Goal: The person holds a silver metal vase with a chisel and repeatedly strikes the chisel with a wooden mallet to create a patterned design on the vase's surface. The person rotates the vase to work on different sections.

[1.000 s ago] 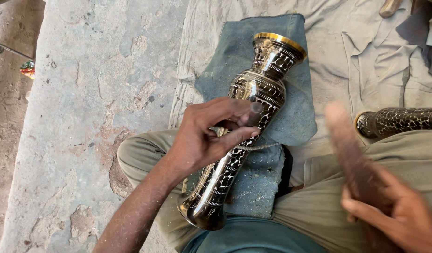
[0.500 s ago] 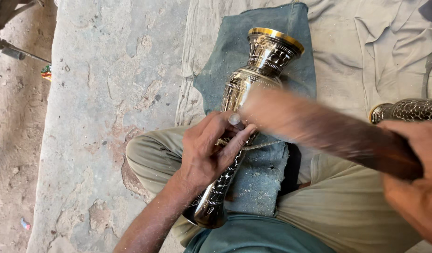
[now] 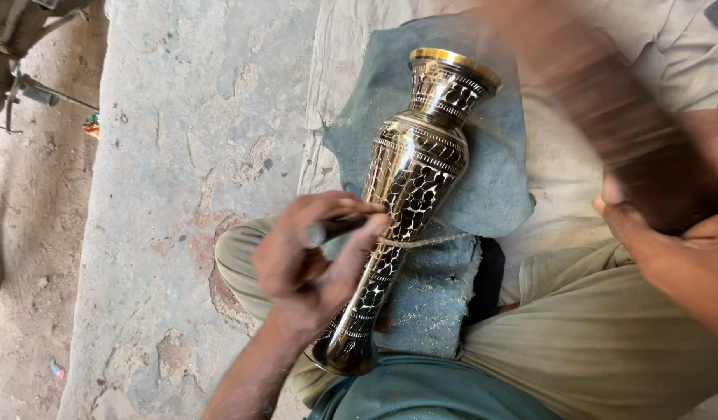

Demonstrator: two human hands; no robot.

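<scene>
Down over the person's lap, a tall metal vase (image 3: 409,206) lies on its side, its gold-rimmed mouth pointing to the far side and its base near the waist. Its shiny surface carries a dark cracked pattern and bands of engraving. It rests on a blue-grey cloth (image 3: 495,167) spread over the legs and a pale sheet (image 3: 561,167), and a thin cord (image 3: 425,241) crosses its narrow middle. The left hand (image 3: 308,260) is closed around a short dark punch-like tool (image 3: 336,229), fingers wrapped tight on it, with the tool's tip touching the vase at its slim waist. The right hand (image 3: 670,249) sits at the right edge, clamped on the handle of a dark wooden mallet (image 3: 608,117), which is raised above the vase's mouth and heavily blurred. Khaki trousers (image 3: 600,342) cover the folded legs. To the left runs a rough stone slab (image 3: 180,179), with bare dirt ground (image 3: 28,257) beyond it
</scene>
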